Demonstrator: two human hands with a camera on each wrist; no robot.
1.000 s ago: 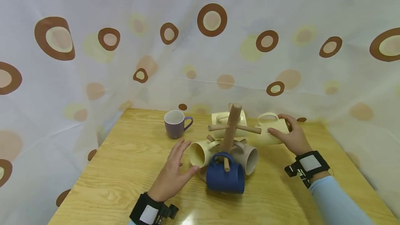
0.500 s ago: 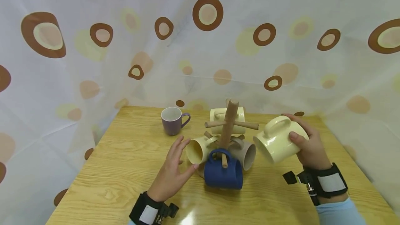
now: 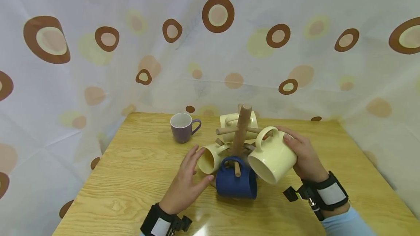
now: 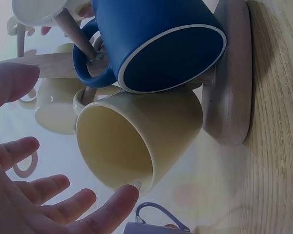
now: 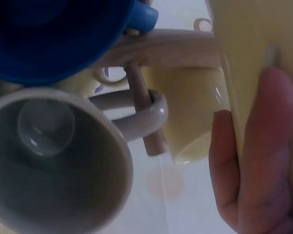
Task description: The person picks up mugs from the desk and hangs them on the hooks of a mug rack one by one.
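A cream mug (image 3: 273, 156) is held in my right hand (image 3: 306, 154), tilted with its mouth toward the lower left and its handle up. It hangs close to the right peg of the wooden mug tree (image 3: 241, 130). My left hand (image 3: 185, 183) has its fingers spread beside another cream mug (image 4: 151, 131) on the tree's left, fingertips right at the rim. A blue mug (image 3: 235, 183) hangs on the front peg. The grey mug (image 5: 63, 161) hanging on the right side is mostly hidden in the head view. Farther back hangs one more cream mug (image 3: 229, 120).
A purple mug (image 3: 182, 128) with a white inside stands upright on the wooden table (image 3: 131, 163) at the back left. Behind the table hangs a white curtain (image 3: 183, 61) with brown and yellow circles.
My right hand has lifted the cream mug from the right, first toward me and then leftward to the tree, turning its mouth down-left. The left hand has hardly moved.
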